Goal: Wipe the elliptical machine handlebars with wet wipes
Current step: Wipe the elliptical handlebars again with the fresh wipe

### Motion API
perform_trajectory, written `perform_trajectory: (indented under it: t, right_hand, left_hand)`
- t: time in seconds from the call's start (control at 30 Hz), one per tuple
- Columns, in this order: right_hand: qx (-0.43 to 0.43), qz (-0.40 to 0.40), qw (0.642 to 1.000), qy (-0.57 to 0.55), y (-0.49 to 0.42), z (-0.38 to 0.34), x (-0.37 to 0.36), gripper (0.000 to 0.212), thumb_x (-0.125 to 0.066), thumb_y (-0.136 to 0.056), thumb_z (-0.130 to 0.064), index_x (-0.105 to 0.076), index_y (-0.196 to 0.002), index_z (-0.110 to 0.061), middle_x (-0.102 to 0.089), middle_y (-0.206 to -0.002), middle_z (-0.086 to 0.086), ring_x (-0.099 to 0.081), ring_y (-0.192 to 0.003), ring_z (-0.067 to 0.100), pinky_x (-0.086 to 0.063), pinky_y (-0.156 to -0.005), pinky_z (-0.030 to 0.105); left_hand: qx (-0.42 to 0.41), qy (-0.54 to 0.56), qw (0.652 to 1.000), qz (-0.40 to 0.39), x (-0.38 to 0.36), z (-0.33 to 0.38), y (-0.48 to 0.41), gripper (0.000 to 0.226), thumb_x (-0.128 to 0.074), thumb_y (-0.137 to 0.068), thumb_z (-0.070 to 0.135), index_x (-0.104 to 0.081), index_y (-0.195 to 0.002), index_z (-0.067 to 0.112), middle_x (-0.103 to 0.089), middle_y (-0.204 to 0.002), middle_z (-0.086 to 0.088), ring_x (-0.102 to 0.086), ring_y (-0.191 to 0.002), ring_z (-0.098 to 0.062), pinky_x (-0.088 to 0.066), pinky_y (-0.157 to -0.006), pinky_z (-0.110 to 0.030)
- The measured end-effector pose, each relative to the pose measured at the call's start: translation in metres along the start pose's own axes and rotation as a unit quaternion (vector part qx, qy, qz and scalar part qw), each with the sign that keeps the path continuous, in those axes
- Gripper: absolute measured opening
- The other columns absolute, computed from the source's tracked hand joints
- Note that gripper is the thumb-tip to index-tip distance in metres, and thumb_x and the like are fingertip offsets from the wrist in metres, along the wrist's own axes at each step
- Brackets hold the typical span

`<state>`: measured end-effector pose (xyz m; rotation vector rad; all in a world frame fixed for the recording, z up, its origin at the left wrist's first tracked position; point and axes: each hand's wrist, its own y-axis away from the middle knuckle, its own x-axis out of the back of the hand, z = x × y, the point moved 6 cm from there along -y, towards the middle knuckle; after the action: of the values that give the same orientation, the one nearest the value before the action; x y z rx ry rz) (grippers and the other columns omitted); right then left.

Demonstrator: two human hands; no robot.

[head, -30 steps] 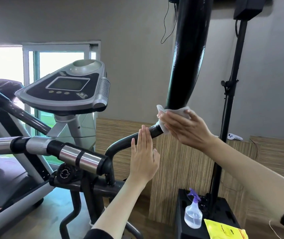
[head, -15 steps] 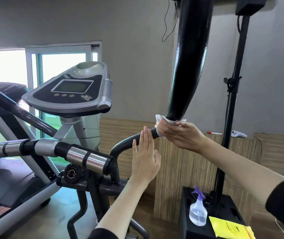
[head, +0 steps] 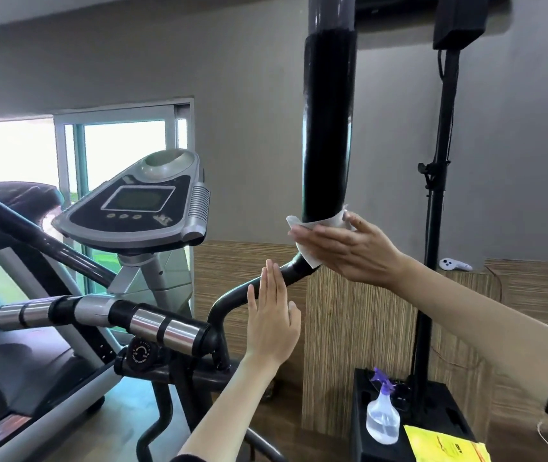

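The elliptical's right handlebar rises as a thick black foam grip on a bent black tube. My right hand presses a white wet wipe against the lower end of that grip, fingers laid fairly straight across the bar. The wipe folds around the bar and sticks out on both sides. My left hand is held flat and upright, fingers together, against the bent tube just below, holding nothing.
The grey console and a chrome-and-black fixed handlebar sit to the left, a treadmill beyond. On the right, a black stand pole rises from a black box carrying a spray bottle and a yellow packet.
My right hand's fingers have flattened over the wipe while staying at the grip's lower end. The left hand keeps its place by the tube. The view has tilted upward.
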<state>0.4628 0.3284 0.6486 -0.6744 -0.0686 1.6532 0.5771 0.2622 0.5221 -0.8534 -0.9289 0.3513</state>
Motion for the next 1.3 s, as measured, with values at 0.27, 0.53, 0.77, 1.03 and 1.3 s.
perform_trajectory:
  t: [0.27, 0.53, 0.77, 1.03, 1.3]
  right_hand:
    - [-0.212, 0.032, 0.955, -0.206, -0.031, 0.034, 0.032, 0.067, -0.039, -0.096, -0.025, 0.001, -0.15, -0.018, 0.013, -0.158, -0.003, 0.007, -0.145, 0.013, -0.005, -0.118, 0.031]
    - [-0.39, 0.031, 0.802, -0.451, -0.067, 0.068, 0.041, 0.055, -0.021, -0.104, -0.031, 0.01, -0.149, -0.025, 0.02, -0.155, -0.012, 0.009, -0.145, 0.012, -0.034, -0.111, 0.036]
    - [-0.509, 0.029, 0.67, -0.539, -0.096, 0.103, 0.041, 0.055, -0.025, -0.102, -0.024, 0.001, -0.149, -0.01, 0.007, -0.156, -0.003, 0.003, -0.145, 0.01, -0.005, -0.116, 0.017]
    - [-0.611, 0.023, 0.487, -0.624, -0.094, 0.099, 0.046, 0.053, -0.024, -0.099, -0.034, -0.003, -0.147, -0.028, -0.011, -0.15, -0.017, -0.009, -0.131, -0.022, -0.016, -0.102, -0.002]
    - [-0.616, 0.011, 0.449, -0.647, -0.091, 0.097, 0.046, 0.055, -0.023, -0.098, -0.039, -0.007, -0.149, -0.022, -0.02, -0.155, -0.004, -0.015, -0.13, -0.013, -0.014, -0.1, -0.005]
  left_hand:
    - [-0.022, 0.109, 0.991, 0.078, 0.084, 0.044, -0.005, 0.071, -0.027, -0.091, 0.005, 0.008, -0.151, 0.016, 0.008, -0.16, 0.005, 0.01, -0.146, -0.003, 0.002, -0.122, -0.034]
    - [-0.076, 0.214, 0.964, 0.142, 0.176, 0.083, -0.036, 0.057, -0.03, -0.091, 0.007, -0.025, -0.147, 0.016, -0.026, -0.153, 0.01, -0.022, -0.144, -0.003, -0.021, -0.117, -0.021]
    - [-0.088, 0.346, 0.921, 0.154, 0.239, 0.117, -0.066, 0.051, -0.031, -0.094, 0.006, -0.03, -0.144, 0.018, -0.035, -0.152, 0.001, -0.031, -0.141, -0.009, -0.026, -0.117, -0.036]
    - [-0.131, 0.292, 0.938, 0.129, 0.253, 0.149, -0.073, 0.053, -0.03, -0.093, 0.009, -0.034, -0.146, 0.01, -0.036, -0.152, -0.002, -0.031, -0.142, -0.012, -0.03, -0.115, -0.048]
    - [-0.109, 0.249, 0.945, 0.182, 0.258, 0.157, -0.072, 0.052, -0.029, -0.089, 0.017, -0.043, -0.14, 0.016, -0.046, -0.145, -0.003, -0.041, -0.136, -0.016, -0.036, -0.111, -0.048]
